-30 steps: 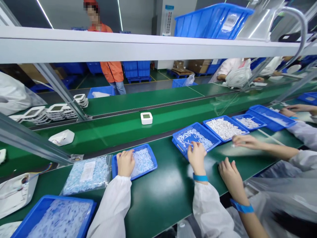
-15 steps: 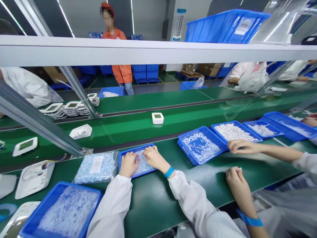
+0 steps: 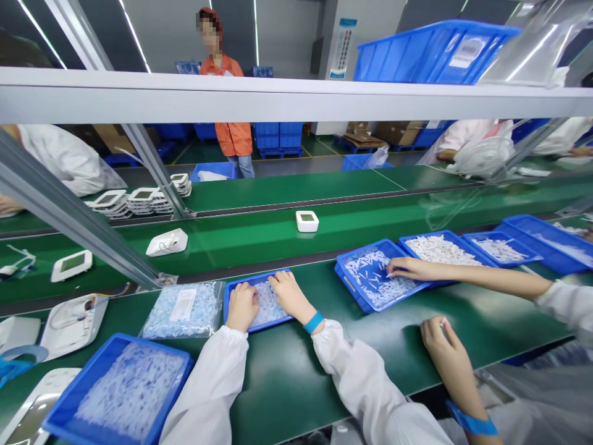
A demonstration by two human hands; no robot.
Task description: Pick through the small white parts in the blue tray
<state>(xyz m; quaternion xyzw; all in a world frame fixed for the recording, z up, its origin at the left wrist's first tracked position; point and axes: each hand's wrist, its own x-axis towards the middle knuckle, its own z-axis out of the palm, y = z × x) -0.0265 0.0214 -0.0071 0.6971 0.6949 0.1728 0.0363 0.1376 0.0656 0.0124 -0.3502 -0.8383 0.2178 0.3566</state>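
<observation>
The right hand (image 3: 289, 294) had joined the left hand (image 3: 241, 306) at the small blue tray (image 3: 273, 323); neither grip's state was clear.

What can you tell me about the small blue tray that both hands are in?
The blue tray is shallow and roughly rectangular, with raised sides, and looks like plastic. It sits upright on the green bench, just right of a clear bag. Many tiny pale-blue and whitish pieces lie inside. The left hand covers its left part; the right hand reaches over its far right side. Both hide some contents.
</observation>
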